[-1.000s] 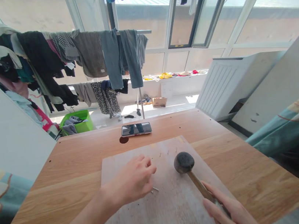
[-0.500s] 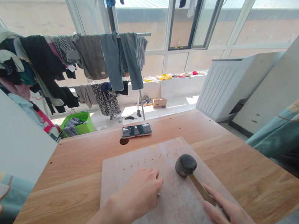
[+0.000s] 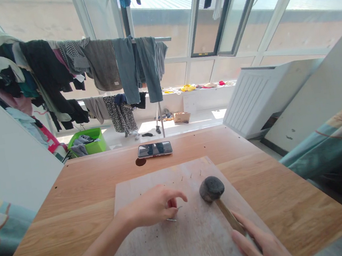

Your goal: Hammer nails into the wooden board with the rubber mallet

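Note:
My left hand hovers over a pale, worn board. Its index finger is lifted and crooked, while the thumb and other fingers curl around thin nails. One nail pokes out by the thumb tip, and a second, silvery nail shows under the hand. Wrapped around a wooden handle, my right hand grips a mallet with a black head, held over the board's right part. Beyond the head, several thin nails stand in a row near the board's far edge; my left hand hides part of that row.
The board lies on a wooden table. A phone rests near the far edge beside a round hole. Behind are a loaded clothes rack, a green basin and a white ridged cabinet. Curtains hang at both sides.
My left hand has shifted slightly up and left, and its index finger has lifted away from the thumb, exposing the nails. My right hand and the mallet are nearly still.

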A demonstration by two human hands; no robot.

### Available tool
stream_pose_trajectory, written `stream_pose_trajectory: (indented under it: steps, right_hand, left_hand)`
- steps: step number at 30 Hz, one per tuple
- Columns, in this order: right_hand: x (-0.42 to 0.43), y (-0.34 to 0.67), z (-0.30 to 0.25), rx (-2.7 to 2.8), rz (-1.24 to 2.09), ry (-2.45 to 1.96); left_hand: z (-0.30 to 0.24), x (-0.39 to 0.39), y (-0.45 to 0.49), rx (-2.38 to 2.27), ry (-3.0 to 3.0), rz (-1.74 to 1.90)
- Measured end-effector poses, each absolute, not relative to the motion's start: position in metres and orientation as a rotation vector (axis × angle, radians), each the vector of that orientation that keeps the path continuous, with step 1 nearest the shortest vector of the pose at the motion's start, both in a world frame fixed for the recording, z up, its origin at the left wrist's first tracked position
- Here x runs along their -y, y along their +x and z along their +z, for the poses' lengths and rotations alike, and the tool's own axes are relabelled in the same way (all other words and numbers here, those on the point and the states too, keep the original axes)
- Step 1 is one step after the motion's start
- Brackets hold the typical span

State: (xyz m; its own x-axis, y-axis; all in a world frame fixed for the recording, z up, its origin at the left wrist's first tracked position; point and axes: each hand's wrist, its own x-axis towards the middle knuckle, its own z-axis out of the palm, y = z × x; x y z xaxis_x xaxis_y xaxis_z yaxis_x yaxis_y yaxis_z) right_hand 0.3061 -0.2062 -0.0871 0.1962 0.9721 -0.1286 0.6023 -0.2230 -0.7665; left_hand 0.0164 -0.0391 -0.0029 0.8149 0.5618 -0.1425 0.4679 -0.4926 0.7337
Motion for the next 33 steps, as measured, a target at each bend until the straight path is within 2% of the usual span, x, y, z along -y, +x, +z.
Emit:
stream_pose_trajectory:
  steps: [12,20,26,33]
  right_hand:
    - [0.202,0.291,-0.068,1.377,0.869,-1.886]
    - [0.203,0.295,-0.069,1.44,0.858,-1.863]
    - [0.206,0.306,-0.091,1.489,0.831,-1.881]
    - [0.204,0.29,-0.068,1.348,0.876,-1.867]
  left_hand:
    - [-0.001,0.039,0.014,-0.727,2.191,0.152]
    - [-0.029,0.013,0.022,-1.001,2.054,0.809]
    - [-0.053,0.008,0.026,-0.986,2.036,0.869]
    - [-0.057,0.011,0.026,-0.973,2.145,0.861]
